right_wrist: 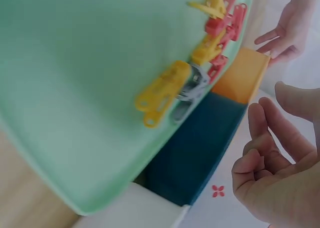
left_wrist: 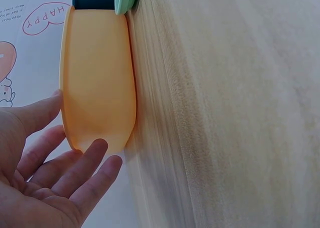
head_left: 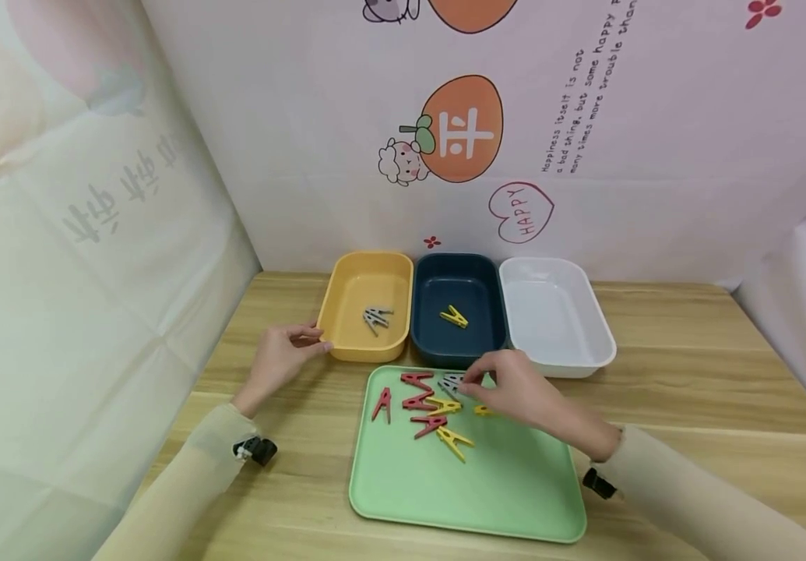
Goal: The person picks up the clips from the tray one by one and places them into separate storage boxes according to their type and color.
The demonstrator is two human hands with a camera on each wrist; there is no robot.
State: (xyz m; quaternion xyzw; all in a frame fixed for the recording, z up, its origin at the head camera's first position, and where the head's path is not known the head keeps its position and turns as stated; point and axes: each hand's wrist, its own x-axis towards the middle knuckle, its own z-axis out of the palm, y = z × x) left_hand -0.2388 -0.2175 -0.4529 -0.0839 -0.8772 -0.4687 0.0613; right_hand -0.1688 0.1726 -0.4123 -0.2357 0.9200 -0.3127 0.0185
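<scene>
Wood-grained bench (head_left: 297, 483), printed sheet (head_left: 304, 156) behind. Only head view shows inside the yellow bin (head_left: 367, 353): paired grey clips (head_left: 378, 317). Left wrist view gives its smooth outer wall; left hand (head_left: 282, 358) touches the rim, grip loosely spread. Right wrist view: right hand (head_left: 518, 387), grip parted at the thumb, nothing held. Red clips (head_left: 429, 425), yellow clips (head_left: 454, 442) and tray-side grey clips lie on the round-cornered green tray (head_left: 473, 499), partly covered by fingers in head view, blurred in right wrist.
</scene>
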